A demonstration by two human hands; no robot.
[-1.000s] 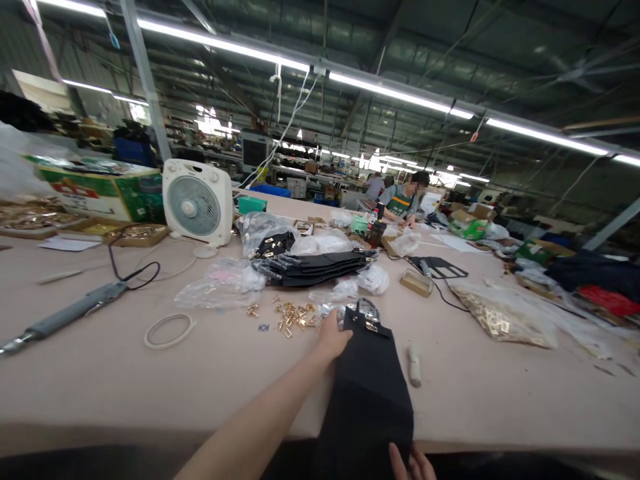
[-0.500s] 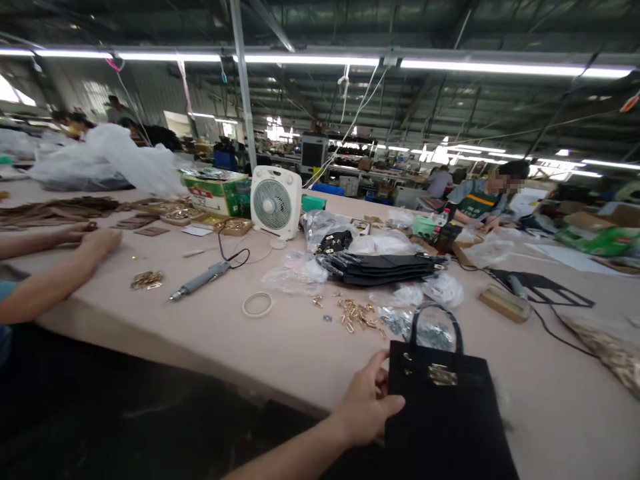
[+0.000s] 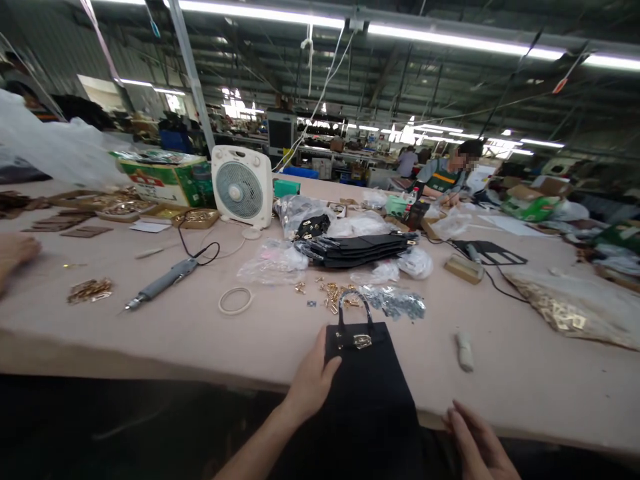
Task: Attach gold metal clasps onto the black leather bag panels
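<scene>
My left hand [image 3: 311,377] grips the left edge of a black handbag piece [image 3: 371,387], thumb on its front and fingers behind. A looped handle [image 3: 356,303] stands up from its top, and a gold-coloured clasp [image 3: 363,341] sits below the handle. My right hand [image 3: 477,443] is apart from the bag at the table's front edge, fingers stretched out and seemingly empty. Beyond it a small pale roll-shaped object [image 3: 465,351] lies on the table. Behind the handle are loose gold-coloured metal fittings [image 3: 333,291] and a spread of small silvery plates [image 3: 395,301].
A stack of black pieces [image 3: 360,250] lies among plastic bags. Left of it are a roll of tape [image 3: 235,301], an electric screwdriver [image 3: 163,283] and a white fan [image 3: 243,187]. Another person's hand [image 3: 17,253] shows at far left; a co-worker [image 3: 443,175] sits across the table.
The view has swung right and down. My left hand still holds the handbag piece, which appears further left. My right hand has come into view at the lower right.
</scene>
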